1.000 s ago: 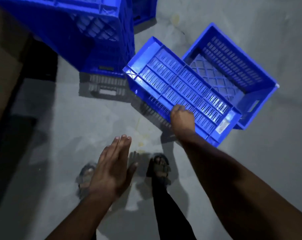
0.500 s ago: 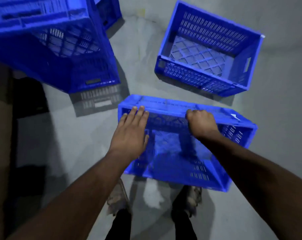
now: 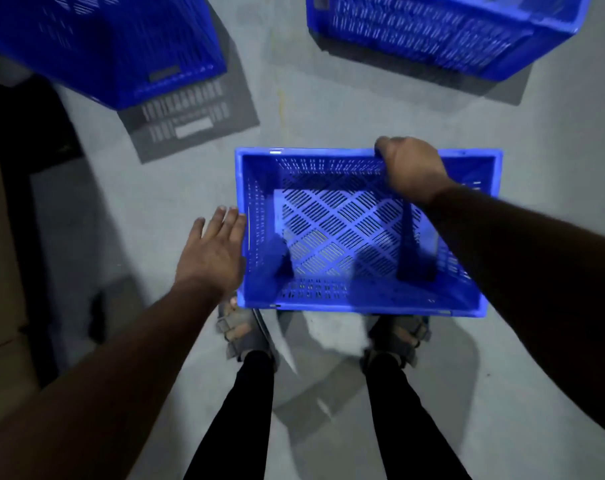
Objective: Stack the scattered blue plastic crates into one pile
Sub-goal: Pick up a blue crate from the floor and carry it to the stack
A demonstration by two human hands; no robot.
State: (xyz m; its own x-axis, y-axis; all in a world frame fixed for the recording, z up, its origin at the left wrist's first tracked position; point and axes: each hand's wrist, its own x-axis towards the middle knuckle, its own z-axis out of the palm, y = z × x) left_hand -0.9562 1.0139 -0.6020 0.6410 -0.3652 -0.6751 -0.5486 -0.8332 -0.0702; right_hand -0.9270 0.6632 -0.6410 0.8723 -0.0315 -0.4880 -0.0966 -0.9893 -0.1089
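The right hand curls over the far rim of an upright blue crate, gripping it above the grey floor, just ahead of the feet. The left hand, fingers straight, seems to touch its left wall. Two more crates, one far left, one far right, stand well apart.

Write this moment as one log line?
right hand grips crate far rim | left hand open beside it | pile waits

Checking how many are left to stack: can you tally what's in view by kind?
Blue crates: 3 – held crate, upper-left crate, upper-right crate
Hands: 2 – right hand gripping the held crate's far rim, left hand open
Sandalled feet: 2
Total: 7
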